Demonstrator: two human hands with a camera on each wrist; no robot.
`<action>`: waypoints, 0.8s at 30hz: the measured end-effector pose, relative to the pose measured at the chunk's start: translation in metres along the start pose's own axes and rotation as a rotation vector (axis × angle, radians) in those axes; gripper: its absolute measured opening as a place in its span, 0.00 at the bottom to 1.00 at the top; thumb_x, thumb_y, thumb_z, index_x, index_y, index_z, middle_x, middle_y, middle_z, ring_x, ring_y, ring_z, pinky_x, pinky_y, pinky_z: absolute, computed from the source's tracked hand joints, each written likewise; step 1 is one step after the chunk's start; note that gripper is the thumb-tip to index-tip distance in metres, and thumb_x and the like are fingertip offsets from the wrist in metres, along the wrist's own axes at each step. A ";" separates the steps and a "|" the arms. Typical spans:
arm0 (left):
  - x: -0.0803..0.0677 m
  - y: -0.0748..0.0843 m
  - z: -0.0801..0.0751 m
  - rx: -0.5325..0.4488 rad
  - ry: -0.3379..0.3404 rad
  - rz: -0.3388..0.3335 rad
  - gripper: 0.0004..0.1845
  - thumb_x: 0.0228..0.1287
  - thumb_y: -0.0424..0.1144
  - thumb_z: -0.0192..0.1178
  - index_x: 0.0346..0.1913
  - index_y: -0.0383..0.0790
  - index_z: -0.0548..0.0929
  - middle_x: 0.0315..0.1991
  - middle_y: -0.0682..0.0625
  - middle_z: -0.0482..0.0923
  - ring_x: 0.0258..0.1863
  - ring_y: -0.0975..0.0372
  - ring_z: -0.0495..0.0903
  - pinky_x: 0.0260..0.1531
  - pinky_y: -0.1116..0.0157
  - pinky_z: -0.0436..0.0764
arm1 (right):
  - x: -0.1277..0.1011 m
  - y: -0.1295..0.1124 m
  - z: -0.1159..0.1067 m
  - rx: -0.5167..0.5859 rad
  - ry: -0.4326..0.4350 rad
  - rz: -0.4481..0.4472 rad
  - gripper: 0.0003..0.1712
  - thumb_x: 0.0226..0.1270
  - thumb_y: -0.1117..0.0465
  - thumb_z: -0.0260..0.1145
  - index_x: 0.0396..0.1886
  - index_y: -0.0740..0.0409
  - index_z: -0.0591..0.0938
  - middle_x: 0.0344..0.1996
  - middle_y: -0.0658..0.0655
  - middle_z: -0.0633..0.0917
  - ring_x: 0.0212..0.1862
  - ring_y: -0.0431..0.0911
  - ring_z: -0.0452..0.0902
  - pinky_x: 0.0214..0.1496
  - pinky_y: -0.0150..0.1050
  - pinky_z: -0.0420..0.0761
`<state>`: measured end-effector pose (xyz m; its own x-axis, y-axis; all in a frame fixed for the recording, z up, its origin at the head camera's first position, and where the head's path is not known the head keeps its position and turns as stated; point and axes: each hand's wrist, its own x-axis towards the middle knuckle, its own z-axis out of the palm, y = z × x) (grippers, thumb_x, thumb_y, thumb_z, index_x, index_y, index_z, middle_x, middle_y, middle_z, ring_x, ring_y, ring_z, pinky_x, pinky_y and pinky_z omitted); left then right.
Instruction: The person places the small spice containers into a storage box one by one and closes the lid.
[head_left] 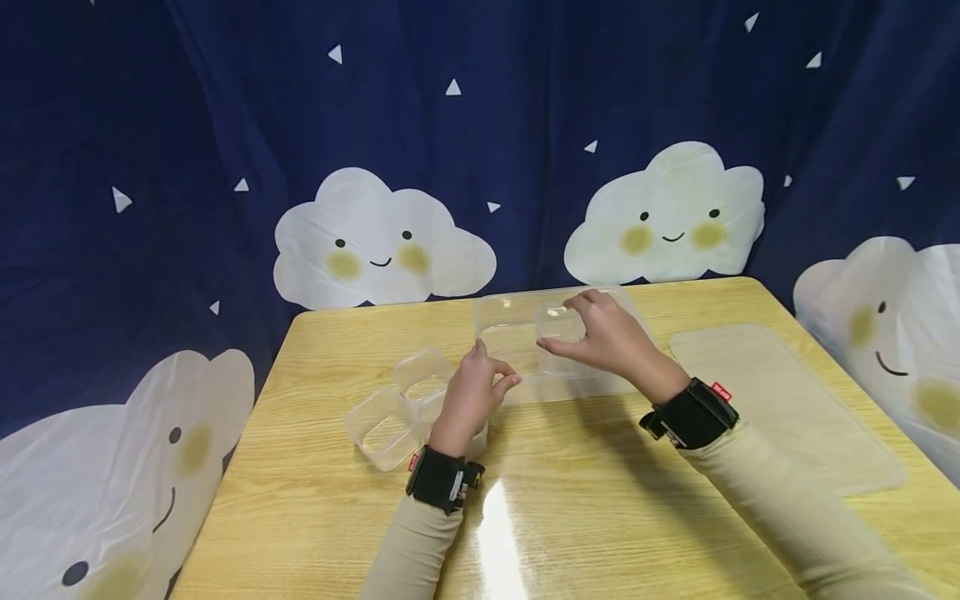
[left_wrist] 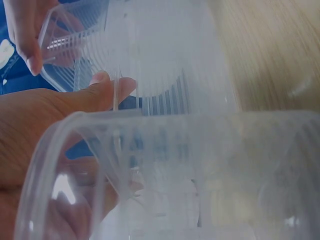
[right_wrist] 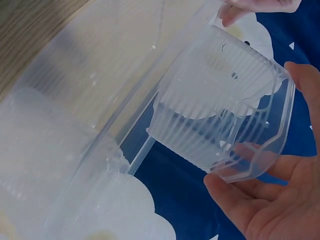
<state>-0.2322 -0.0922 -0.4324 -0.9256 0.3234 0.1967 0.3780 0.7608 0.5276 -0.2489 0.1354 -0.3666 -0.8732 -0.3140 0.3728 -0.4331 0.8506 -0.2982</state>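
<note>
My right hand pinches the rim of a small clear plastic bin, thumb on one side and fingers on the other. The bin has ribbed walls and is tilted in the right wrist view, over a long clear plastic box. At the box's near left corner is my left hand, holding its wall between thumb and fingers. More small clear bins stand on the table left of that hand, one partly hidden behind the left wrist.
A flat translucent lid lies on the right of the wooden table. Behind the table's back edge hangs a dark blue curtain with white clouds. The long box stands near that edge.
</note>
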 end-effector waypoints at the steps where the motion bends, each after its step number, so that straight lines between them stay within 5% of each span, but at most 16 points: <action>1: 0.000 0.000 0.000 0.000 0.000 -0.001 0.13 0.69 0.48 0.65 0.44 0.44 0.93 0.71 0.22 0.58 0.71 0.35 0.65 0.55 0.45 0.80 | 0.001 0.001 0.001 0.006 0.002 0.002 0.46 0.54 0.35 0.76 0.56 0.72 0.81 0.55 0.69 0.82 0.58 0.63 0.78 0.56 0.58 0.79; 8: 0.000 0.001 -0.001 -0.006 -0.003 -0.014 0.12 0.68 0.47 0.66 0.43 0.44 0.93 0.72 0.22 0.58 0.71 0.35 0.65 0.54 0.45 0.81 | 0.003 0.007 0.012 0.040 -0.022 0.013 0.45 0.54 0.37 0.77 0.55 0.72 0.81 0.54 0.70 0.81 0.56 0.64 0.78 0.55 0.58 0.80; 24: -0.001 0.003 -0.003 -0.013 0.000 -0.023 0.12 0.68 0.47 0.67 0.42 0.44 0.93 0.71 0.22 0.59 0.70 0.35 0.66 0.54 0.44 0.80 | 0.006 0.023 0.033 0.010 -0.411 0.124 0.48 0.62 0.35 0.70 0.67 0.68 0.74 0.60 0.74 0.74 0.58 0.66 0.75 0.60 0.60 0.76</action>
<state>-0.2305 -0.0916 -0.4287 -0.9340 0.3060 0.1843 0.3563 0.7606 0.5428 -0.2717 0.1395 -0.4001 -0.9344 -0.3532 -0.0468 -0.3197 0.8891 -0.3276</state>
